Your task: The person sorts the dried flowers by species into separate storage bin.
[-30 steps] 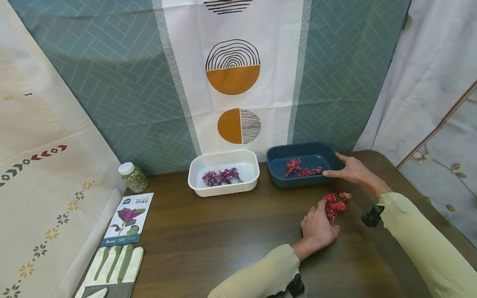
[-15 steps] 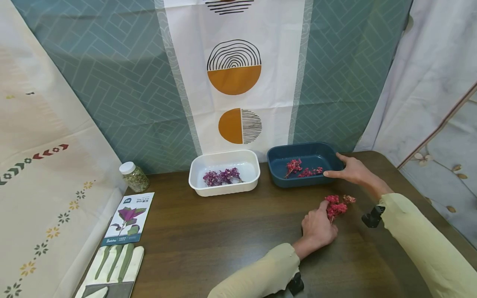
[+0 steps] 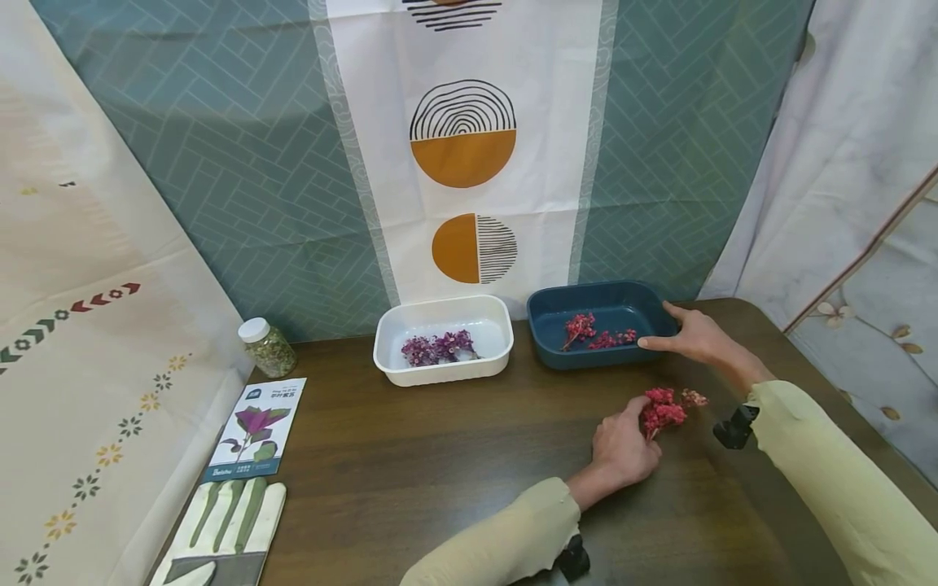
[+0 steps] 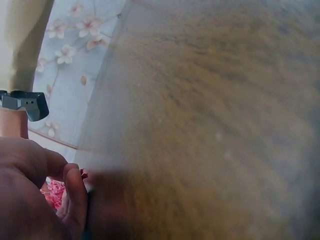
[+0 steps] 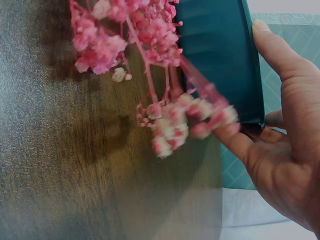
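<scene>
My left hand (image 3: 625,445) pinches a small bunch of pink dried flowers (image 3: 662,409) by the stems, low over the brown table in front of the dark blue tray (image 3: 582,359). Its fingertips meet around the stems in the left wrist view, with pink blossoms (image 4: 54,194) behind them. At the tray's right end my right hand (image 3: 699,335) grips the wall, thumb and fingers spread to either side. Two smaller pink sprigs (image 3: 612,339) lie inside this tray. The right wrist view has the held blossoms (image 5: 155,37) hanging in front of the tray's side.
Left of the blue tray stands a white tray (image 3: 443,375) with purple dried flowers (image 3: 440,348). A white-lidded jar (image 3: 271,352), a flower-printed packet (image 3: 256,427) and white-green gloves (image 3: 227,525) line the table's left side. Patterned cloths (image 3: 652,163) hang behind and beside the table (image 3: 410,456).
The pink bunch has shifted slightly right and tipped further over to the right as my left hand turned a little. My right hand stays on the blue tray's end.
</scene>
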Demonstrator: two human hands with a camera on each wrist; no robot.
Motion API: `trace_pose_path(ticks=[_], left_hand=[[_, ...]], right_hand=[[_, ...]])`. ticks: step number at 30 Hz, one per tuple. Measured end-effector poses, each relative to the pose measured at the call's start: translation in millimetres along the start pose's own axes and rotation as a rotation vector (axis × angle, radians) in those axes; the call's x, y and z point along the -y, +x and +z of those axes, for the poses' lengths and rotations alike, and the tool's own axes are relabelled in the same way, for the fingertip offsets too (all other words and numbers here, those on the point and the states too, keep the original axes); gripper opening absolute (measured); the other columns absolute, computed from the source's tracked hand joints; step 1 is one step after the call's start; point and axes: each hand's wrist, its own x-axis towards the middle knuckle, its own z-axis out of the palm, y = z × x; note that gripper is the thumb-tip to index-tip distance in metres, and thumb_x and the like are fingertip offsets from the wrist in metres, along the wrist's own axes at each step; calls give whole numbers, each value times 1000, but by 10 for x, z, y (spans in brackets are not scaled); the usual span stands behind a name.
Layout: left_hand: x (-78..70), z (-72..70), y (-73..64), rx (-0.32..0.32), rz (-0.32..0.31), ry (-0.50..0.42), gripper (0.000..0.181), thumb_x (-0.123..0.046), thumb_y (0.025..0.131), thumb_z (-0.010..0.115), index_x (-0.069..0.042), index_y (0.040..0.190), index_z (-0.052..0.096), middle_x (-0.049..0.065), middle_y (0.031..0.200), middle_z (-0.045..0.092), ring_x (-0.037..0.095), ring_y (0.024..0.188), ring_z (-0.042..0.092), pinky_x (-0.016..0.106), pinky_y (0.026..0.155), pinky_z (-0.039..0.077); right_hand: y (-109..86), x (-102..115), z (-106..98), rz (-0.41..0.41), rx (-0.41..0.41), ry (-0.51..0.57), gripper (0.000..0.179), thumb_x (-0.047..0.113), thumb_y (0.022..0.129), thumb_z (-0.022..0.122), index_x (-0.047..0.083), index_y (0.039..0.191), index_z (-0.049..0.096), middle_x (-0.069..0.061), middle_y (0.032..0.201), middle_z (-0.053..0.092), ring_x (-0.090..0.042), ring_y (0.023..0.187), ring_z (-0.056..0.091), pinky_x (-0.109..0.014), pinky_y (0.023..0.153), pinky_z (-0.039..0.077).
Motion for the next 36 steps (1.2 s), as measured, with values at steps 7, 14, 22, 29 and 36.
trace_pose_path(ticks=[7,14,22,29,36], left_hand=[[14,-70,-30,27,-2,-80,67,-9,78,79,-34,136,57,-10,65,52,7,57,48,24,55,42],[78,-154,-60,36,26,-129,66,-6,79,77,-32,136,57,-14,64,54,0,55,50,21,51,40],[158,-302,-112,17,80,-168,64,-5,79,77,-29,135,58,-16,63,56,-3,57,51,17,54,41],[162,-498,-128,6,127,-190,64,-5,82,77,-25,139,55,-14,63,56,-2,54,52,17,53,42],[148,-734,-10,-37,169,-196,62,-7,85,77,-21,141,53,-12,64,59,-1,53,53,17,54,43]], right_hand=[[2,14,-9,-8,-4,-4,114,60,86,70,-13,153,13,-46,147,22,-61,131,32,-68,100,36],[2,24,-19,-3,-1,4,117,62,85,70,-13,153,12,-45,149,21,-61,133,30,-68,101,34],[7,21,-14,15,12,11,120,65,83,70,-12,153,11,-45,149,19,-62,133,27,-69,100,33],[10,8,-8,26,13,0,120,65,83,69,-13,153,11,-46,149,18,-63,133,27,-70,99,33],[9,7,-1,-1,-5,-17,117,63,84,70,-14,152,13,-46,148,21,-62,132,30,-69,99,35]])
